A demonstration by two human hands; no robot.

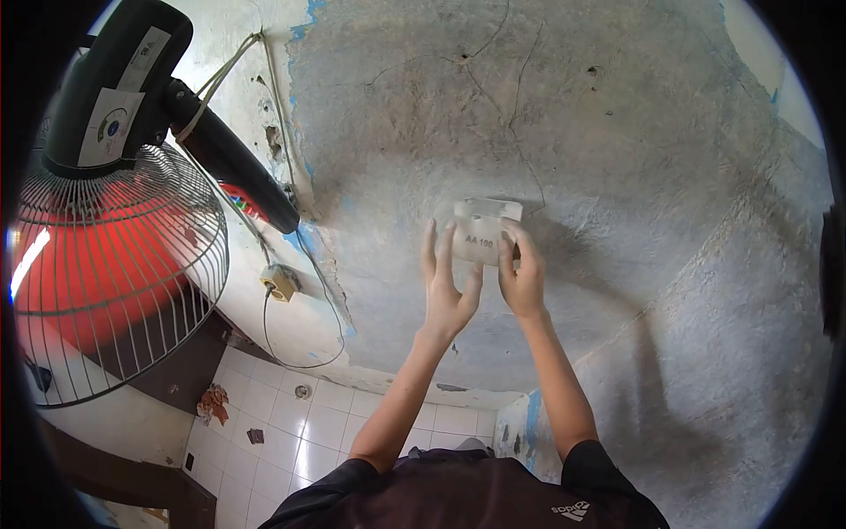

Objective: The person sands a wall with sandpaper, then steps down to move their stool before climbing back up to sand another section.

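A pale sheet of sandpaper (481,231), its back printed "AA 100", is up in front of the bare grey wall, with its top part folded. My right hand (523,275) pinches the sheet's right edge between thumb and fingers. On the other side, my left hand (449,295) has its fingers stretched upward and apart. Its index finger lies along the left edge of the sheet, and the thumb reaches the lower edge.
A wall fan (115,256) with a wire cage and red blades juts out at the left. Below its arm, a cable runs to a yellowish socket (280,283). Cracks mark the rough wall (414,115). Scraps of debris (212,404) lie on the white tiled floor (326,419).
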